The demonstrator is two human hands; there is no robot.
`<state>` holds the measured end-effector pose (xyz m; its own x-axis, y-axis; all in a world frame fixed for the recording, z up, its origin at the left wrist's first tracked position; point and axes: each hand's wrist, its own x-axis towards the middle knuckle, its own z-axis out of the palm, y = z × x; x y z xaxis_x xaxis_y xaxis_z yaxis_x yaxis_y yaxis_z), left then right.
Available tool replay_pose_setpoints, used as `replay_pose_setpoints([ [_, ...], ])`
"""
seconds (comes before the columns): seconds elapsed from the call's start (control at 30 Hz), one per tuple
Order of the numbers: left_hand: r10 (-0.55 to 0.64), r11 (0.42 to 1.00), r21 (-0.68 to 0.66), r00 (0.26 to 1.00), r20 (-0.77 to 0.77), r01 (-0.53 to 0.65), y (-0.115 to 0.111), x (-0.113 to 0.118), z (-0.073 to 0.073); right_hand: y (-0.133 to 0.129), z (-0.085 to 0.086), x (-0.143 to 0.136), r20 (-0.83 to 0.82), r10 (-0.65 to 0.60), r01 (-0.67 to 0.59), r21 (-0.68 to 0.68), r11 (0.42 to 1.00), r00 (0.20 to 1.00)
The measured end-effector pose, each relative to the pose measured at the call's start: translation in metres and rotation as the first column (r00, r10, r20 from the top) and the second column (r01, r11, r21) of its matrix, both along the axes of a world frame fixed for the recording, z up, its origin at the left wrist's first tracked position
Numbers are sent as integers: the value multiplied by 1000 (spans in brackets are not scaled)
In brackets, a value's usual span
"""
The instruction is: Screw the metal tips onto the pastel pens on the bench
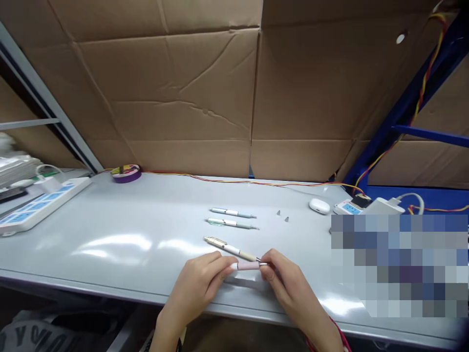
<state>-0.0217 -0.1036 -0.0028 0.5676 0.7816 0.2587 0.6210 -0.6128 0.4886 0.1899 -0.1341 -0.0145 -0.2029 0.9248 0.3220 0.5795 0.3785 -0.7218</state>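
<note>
Between my two hands lies a pink and white pen (248, 266), held level just above the front of the table. My left hand (200, 278) is closed around its white end, and the fingertips of my right hand (284, 276) pinch its metal tip. Just behind it, a beige and white pen (230, 248) rests at a slant, its tip close to my right fingers. Farther back are a green and white pen (232, 223) and a blue and white pen (232, 212). Two small grey cone-shaped pieces (287, 219) stand to their right.
A white earbud case (319, 206) sits at the right, near a power strip with a white plug (384, 207). Along the back runs a red and yellow wire (220, 180). A purple tape roll (125, 173) and another power strip (44, 205) are at the left.
</note>
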Motion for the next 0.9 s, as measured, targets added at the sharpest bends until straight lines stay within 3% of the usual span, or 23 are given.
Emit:
replay_pose_setpoints([
  [0.17,-21,999,-46,1000,-13,20,-1,0,1,0,1,-3,41,-18,19,-37,999,999],
  [0.4,26,996,-81,999,23,-24,-3,0,1,-4,8,-3,-149,-47,54,48,997,988],
  [0.63,28,998,-57,999,-25,-30,-1,1,1,-1,4,-5,34,-99,100,-39,994,995],
  [0.8,69,996,-59,998,-15,-70,-1,0,-1,-3,7,-5,-91,-70,68,-26,997,993],
  [0.9,67,996,-54,998,-15,-68,-1,-1,-1,-3,7,-4,-62,-48,48,2,999,997],
])
